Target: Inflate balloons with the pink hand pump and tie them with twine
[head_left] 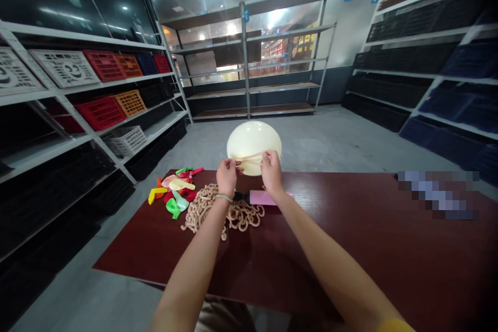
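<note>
A blown-up pale yellow balloon (254, 140) is just beyond my hands, above the table's far edge. My left hand (227, 176) has its fingertips pinched at the balloon's lower left. My right hand (271, 170) pinches level with it on the right side. Between them a thin tan band (251, 157) is pulled taut across the balloon's near side. The balloon's neck is hard to make out. Below my hands lies a pink tube with a black end, like a balloon pump (262, 197), partly hidden by my right wrist. Curled tan loops (204, 205) are heaped beside my left wrist.
Several limp coloured balloons (177, 205) lie on the left of the dark red table (330, 238). A blurred-out patch (436, 194) covers something at the table's right. Shelves with crates (103, 111) line the left, more shelving (249, 93) stands behind, and dark bins fill the right.
</note>
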`<move>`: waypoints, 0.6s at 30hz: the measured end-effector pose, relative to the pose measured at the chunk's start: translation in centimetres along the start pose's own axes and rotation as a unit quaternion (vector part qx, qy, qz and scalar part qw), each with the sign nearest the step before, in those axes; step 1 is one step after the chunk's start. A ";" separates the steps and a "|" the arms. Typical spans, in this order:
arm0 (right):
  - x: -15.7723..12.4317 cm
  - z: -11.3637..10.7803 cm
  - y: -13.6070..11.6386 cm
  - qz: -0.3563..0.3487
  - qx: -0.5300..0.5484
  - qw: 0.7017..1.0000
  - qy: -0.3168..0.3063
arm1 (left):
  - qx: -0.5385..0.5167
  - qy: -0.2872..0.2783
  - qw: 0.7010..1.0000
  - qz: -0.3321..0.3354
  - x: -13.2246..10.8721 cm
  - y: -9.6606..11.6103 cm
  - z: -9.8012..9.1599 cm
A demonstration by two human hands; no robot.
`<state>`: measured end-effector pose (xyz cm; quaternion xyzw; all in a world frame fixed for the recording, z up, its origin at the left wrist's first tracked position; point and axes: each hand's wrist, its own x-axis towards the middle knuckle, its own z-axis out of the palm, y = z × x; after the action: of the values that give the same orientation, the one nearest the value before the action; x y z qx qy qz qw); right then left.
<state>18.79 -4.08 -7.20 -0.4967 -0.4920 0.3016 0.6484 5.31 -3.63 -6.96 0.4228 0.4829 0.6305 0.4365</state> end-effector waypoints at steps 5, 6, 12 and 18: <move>1.4 -0.9 0.5 -0.018 -0.034 0.999 -0.009 | 0.089 -0.061 0.992 0.072 0.7 -0.4 -0.3; 1.8 -1.2 0.5 -0.014 -0.033 0.999 -0.017 | 0.100 -0.081 0.988 0.086 0.8 -0.3 -0.3; 2.9 -2.7 0.4 -0.012 -0.029 0.999 -0.029 | 0.094 -0.239 0.967 0.000 0.9 -0.2 0.9; 2.8 -3.5 -0.1 -0.031 -0.035 0.996 -0.074 | 0.038 -0.286 0.948 -0.132 0.8 -0.5 1.5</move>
<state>23.03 -2.84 -6.22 -0.4797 -0.5645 0.2996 0.6012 6.57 -2.39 -7.12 0.5340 0.4132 0.4009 0.6192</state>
